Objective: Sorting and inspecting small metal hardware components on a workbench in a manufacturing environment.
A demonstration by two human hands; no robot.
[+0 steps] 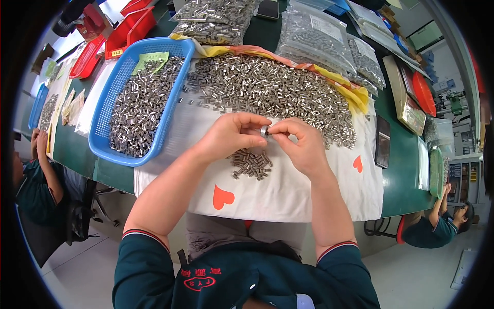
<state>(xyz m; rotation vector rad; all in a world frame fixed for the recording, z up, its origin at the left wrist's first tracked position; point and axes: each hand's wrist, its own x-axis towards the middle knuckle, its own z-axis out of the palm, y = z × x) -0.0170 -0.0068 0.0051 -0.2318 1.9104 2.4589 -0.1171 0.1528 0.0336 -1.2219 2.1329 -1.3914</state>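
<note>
Over the white cloth, my two hands meet at a short, shiny metal ring. My left hand grips it from the left between fingers and thumb. From the other side my right hand is closed, its fingertips pinching at the ring's edge. A small heap of metal sleeves lies just below my hands. Beyond them spreads a large pile of similar short metal sleeves, bordered at the back by a rolled yellow and orange cloth.
At left stands a blue perforated basket filled with small metal parts. Clear bags of parts line the back, with red bins far left. A phone lies at right. Co-workers sit at both sides.
</note>
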